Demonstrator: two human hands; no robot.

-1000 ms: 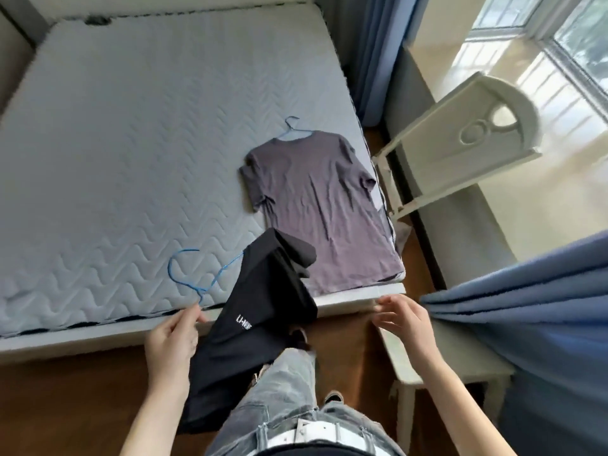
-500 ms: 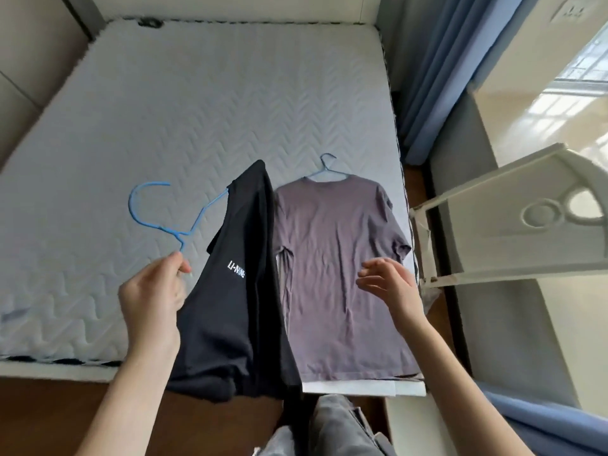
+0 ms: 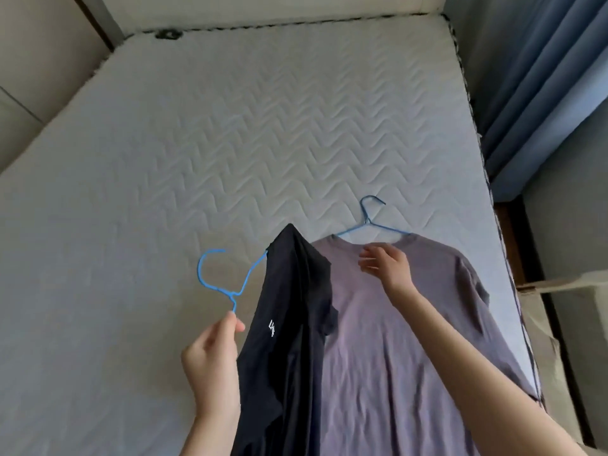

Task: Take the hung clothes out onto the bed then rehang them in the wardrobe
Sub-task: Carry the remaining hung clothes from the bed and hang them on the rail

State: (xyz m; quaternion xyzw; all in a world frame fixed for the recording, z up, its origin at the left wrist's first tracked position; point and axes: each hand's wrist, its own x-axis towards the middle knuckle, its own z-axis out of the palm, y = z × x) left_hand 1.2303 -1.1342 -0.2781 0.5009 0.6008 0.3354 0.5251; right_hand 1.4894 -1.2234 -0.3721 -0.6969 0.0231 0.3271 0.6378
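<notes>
I see my left hand [image 3: 212, 353] pinched on the blue hanger [image 3: 227, 278] just below its hook, thumb and fingertips closed on the wire. The black shirt [image 3: 289, 340] hangs from that hanger, bunched and twisted so that only one arm of the wire shows at its top edge; the rest of the frame is buried in the cloth. The shirt's lower end runs out of the bottom of the picture, so I cannot tell whether it touches the bed [image 3: 197, 143]. A small white print sits on its chest, too creased to read.

My right hand [image 3: 386, 266] is over the collar area of the purple shirt [image 3: 411, 340], fingers spread and loose, closed on nothing. It is blurred, and I cannot tell whether the fingertips touch the cloth or float just above it.

The purple shirt lies flat on the bed near the right edge, with a second blue hanger [image 3: 370, 222] in its neck; the hook and both shoulders of the wire show above the collar, the rest is inside. Its left side is covered by the black shirt, part of its chest by my right forearm, and its hem is cut off at the bottom.

A blue curtain [image 3: 543, 77] hangs at the far right. The wardrobe is out of view.
</notes>
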